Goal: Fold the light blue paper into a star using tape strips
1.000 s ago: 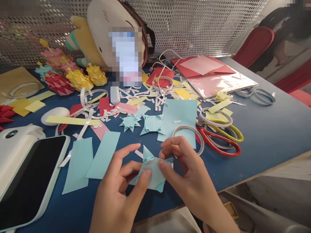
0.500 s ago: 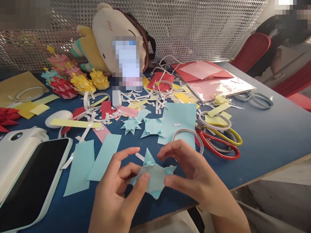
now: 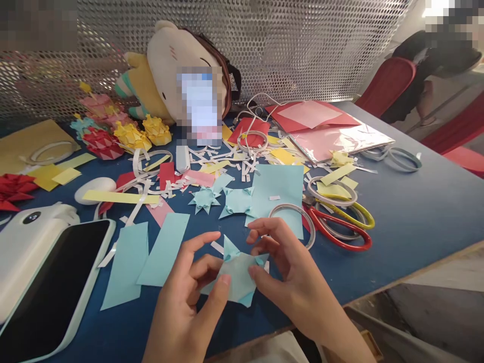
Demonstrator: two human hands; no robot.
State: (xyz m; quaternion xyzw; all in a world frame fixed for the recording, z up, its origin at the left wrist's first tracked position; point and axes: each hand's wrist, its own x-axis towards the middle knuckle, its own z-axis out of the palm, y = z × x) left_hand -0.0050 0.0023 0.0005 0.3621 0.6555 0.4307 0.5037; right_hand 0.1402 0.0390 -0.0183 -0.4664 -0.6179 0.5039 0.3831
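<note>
A light-blue folded paper piece (image 3: 239, 275) with pointed corners is held just above the table's near edge. My left hand (image 3: 196, 287) grips its left side, thumb on top and fingers beneath. At its right corner, my right hand (image 3: 287, 277) pinches the paper between thumb and fingers, the index finger raised. Beyond my hands lie a small blue folded star (image 3: 205, 199) and a blue folded piece with four curled corners (image 3: 238, 201). A blue sheet (image 3: 278, 181) lies behind a roll of tape (image 3: 310, 227). Two blue paper strips (image 3: 164, 249) rest left of my left hand.
Scissors with red handles (image 3: 342, 232) lie at right beside yellow-handled ones (image 3: 353, 209). At left are a phone (image 3: 56, 287) and a white device (image 3: 22, 252). Paper scraps (image 3: 245, 169), folded yellow ornaments (image 3: 132, 136) and a plush bag (image 3: 170, 65) occupy the back. A person (image 3: 423, 85) is beyond the table.
My right hand has shifted slightly left and closed on the paper's right corner. The blue piece has turned a little. The whole view has shifted slightly.
</note>
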